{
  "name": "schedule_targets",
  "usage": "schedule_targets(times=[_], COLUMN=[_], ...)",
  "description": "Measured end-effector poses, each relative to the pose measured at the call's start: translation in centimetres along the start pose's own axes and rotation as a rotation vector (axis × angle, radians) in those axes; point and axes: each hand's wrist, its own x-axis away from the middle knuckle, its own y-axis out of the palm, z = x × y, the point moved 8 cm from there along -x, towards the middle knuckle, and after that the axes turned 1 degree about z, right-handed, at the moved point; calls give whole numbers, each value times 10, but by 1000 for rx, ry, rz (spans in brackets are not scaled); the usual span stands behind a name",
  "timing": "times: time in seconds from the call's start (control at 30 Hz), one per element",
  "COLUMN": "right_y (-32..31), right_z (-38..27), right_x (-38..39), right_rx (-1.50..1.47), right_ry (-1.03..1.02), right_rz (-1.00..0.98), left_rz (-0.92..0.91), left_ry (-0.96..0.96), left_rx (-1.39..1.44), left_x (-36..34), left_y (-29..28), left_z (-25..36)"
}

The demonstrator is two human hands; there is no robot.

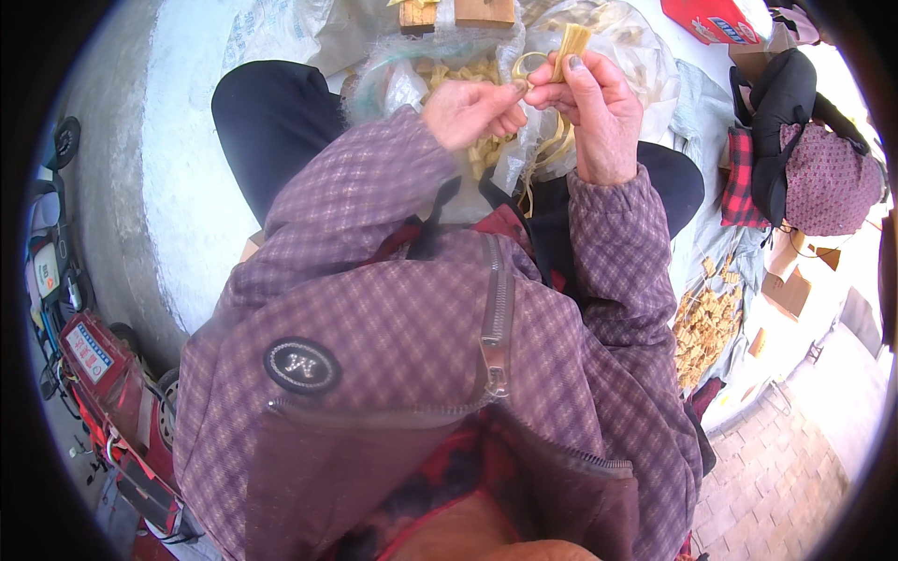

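Observation:
My right hand grips a folded bundle of flat, pale-yellow strips upright between thumb and fingers. From that bundle a thin strip curls out in a loop toward my left hand. The left thumb and forefinger are pinched together at the strip's end, close to the right fingertips. Below both hands, in my lap, lies a clear plastic bag with many similar yellow pieces in it. Some long loose strips hang beneath the right hand.
Two wooden blocks sit beyond the bag. To the right, many yellow bundles lie heaped on a sheet, near a cardboard box. Another person sits at the far right. A red box stands behind; a red vehicle is at left.

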Motion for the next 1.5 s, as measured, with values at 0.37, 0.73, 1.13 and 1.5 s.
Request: schedule_targets(times=[0.37, 0.73, 1.13, 1.5], right_y=[-4, -16, -16, -22], right_z=[17, 81, 77, 93], right_x=[49, 53, 56, 56], right_rx=[524, 10, 207, -69], right_ry=[7, 587, 192, 317], right_rz=[89, -197, 114, -23], left_rz=[-347, -98, -58, -104], left_ry=[-126, 722, 289, 264], left_rx=[181, -390, -168, -217], left_x=[6, 14, 0, -7], left_y=[55, 34, 15, 5], left_z=[-30, 29, -7, -13])
